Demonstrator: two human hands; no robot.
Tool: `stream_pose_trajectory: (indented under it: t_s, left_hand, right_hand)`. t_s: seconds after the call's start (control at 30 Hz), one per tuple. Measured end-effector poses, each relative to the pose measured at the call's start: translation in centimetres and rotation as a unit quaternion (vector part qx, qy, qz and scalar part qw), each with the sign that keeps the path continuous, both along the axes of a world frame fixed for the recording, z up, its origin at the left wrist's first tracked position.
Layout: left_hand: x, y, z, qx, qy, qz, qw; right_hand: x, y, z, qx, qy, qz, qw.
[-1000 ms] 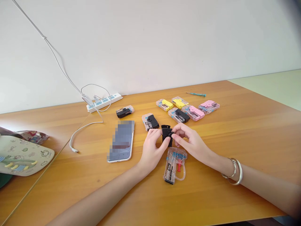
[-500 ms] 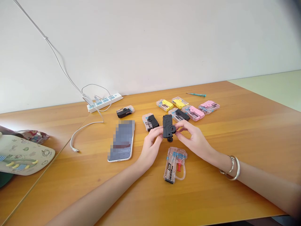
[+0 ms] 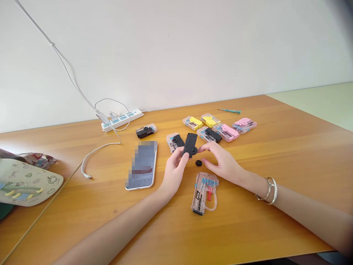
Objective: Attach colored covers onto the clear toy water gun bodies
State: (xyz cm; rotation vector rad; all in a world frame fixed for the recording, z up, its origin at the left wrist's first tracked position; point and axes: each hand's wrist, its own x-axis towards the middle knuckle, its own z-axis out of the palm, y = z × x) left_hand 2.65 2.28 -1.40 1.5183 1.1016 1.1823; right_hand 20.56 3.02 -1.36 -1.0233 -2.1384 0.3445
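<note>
Between its thumb and fingers, my left hand holds a black plastic casing with a round knob at its lower right. My right hand is just right of the casing, thumb and forefinger apart, with nothing visible between them. A small black disc lies on the table by my right thumb. Nearer to me is a clear water gun with a red trigger and a looped handle. Behind the casing, partly hidden, lies a clear and black water gun.
Several water guns in yellow, pink and black lie farther back, near a teal screwdriver. Another black one is behind the phone. A power strip with white cables and a patterned bag are leftward.
My left hand has tilted the casing and shifted it slightly left. My right hand has come away from it, its fingers now apart. The disc now shows separately below the casing.
</note>
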Motion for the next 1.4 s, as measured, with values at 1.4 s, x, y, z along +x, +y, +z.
stream_pose_trajectory:
  t_s: [1.4]
  left_hand:
    - [0.2,-0.4,0.3,0.007,0.092,-0.051,0.994]
  right_hand:
    - [0.8,-0.2,1.5,0.210,-0.153,-0.103,0.960]
